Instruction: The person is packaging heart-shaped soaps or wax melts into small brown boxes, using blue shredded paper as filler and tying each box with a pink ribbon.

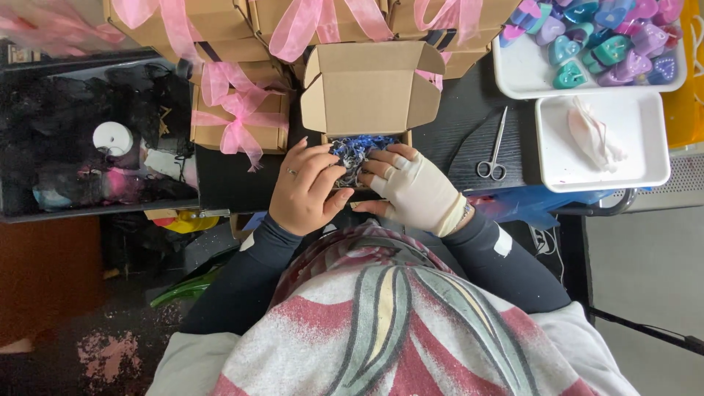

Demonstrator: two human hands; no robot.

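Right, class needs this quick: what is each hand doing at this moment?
Left hand: bare, fingers curled onto the blue shredded filler in the open cardboard box.
Right hand: gloved, fingers pressed on the same filler; a closed grip cannot be told.

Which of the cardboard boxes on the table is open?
The small brown box directly in front of the person, lid flap raised, blue shredded filling inside, both hands on it. The other boxes are closed and tied with pink ribbon.
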